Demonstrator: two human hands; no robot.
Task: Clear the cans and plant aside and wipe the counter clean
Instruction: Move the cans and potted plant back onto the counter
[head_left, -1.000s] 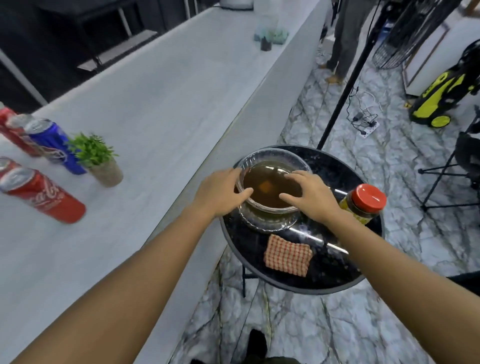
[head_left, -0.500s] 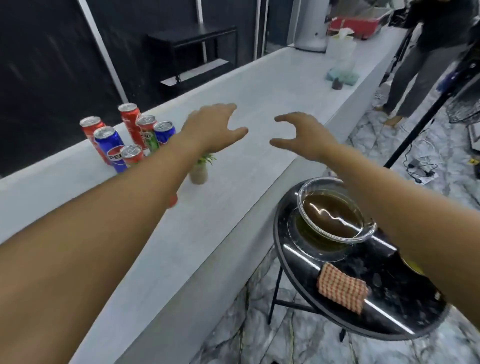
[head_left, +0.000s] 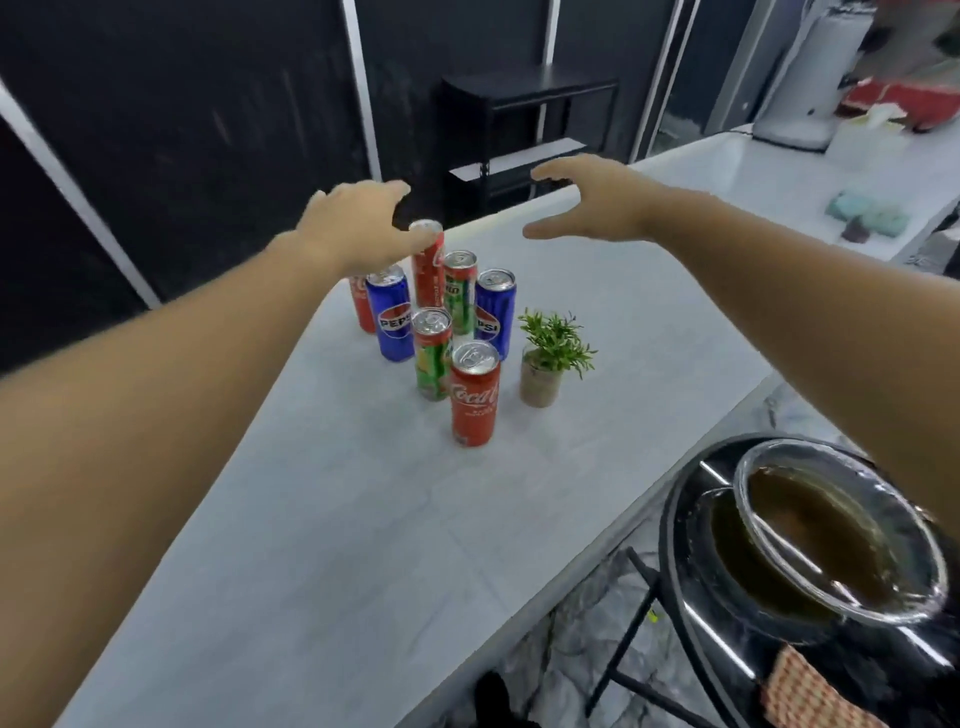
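Note:
Several drink cans stand clustered on the pale grey counter (head_left: 322, 545): a red Coca-Cola can (head_left: 474, 401) nearest me, a green and red can (head_left: 432, 354) behind it, two blue Pepsi cans (head_left: 390, 320) (head_left: 493, 307) and more red ones at the back. A small green plant in a tan pot (head_left: 543, 368) stands just right of the cans. My left hand (head_left: 358, 223) hovers above the back cans, fingers spread, holding nothing. Above and behind the plant, my right hand (head_left: 587, 200) is spread too and empty.
A round black side table (head_left: 680, 525) at the lower right carries a glass bowl of brown liquid (head_left: 836, 530) and a red checked cloth (head_left: 810, 696). Teal sponges (head_left: 872, 218) lie far along the counter. A black shelf (head_left: 524, 135) stands behind.
Both hands left the glass bowl on the side table and swung up and left over the counter. They now hover above the cans and plant, which have not moved.

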